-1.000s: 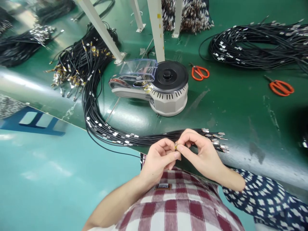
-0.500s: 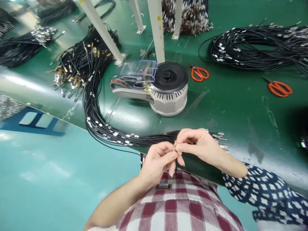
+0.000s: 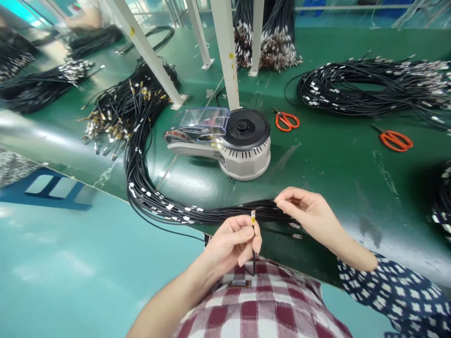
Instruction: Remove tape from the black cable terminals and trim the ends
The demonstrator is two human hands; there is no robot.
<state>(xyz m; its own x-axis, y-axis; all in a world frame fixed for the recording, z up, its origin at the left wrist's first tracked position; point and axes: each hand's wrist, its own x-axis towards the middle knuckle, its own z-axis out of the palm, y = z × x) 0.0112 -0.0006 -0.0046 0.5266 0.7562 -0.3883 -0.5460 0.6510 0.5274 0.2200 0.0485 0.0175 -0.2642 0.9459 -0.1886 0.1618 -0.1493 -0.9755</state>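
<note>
My left hand (image 3: 234,239) is closed on a black cable (image 3: 253,263), thumb and fingers just under its end. That end points up and carries a small metal connector (image 3: 252,214) with a bit of yellow tape (image 3: 252,219) below it. To the right, my right hand (image 3: 305,209) hovers over the cable bundle (image 3: 229,213), its thumb and forefinger pinched together. Whether anything is between those fingertips is too small to tell. Loose connector ends (image 3: 297,236) of the bundle stick out below my right hand.
Behind the bundle stands a round tape dispenser (image 3: 244,164) with a clear cover. Orange-handled scissors (image 3: 287,122) and a second pair (image 3: 396,140) lie to its right. Coiled cables (image 3: 352,103) rest at the back right. White posts (image 3: 227,56) rise from the green table (image 3: 334,164).
My right hand has left the connector and moved right, over the bundle. The connector with yellow tape now shows in my left hand. The view has tilted up a little.
</note>
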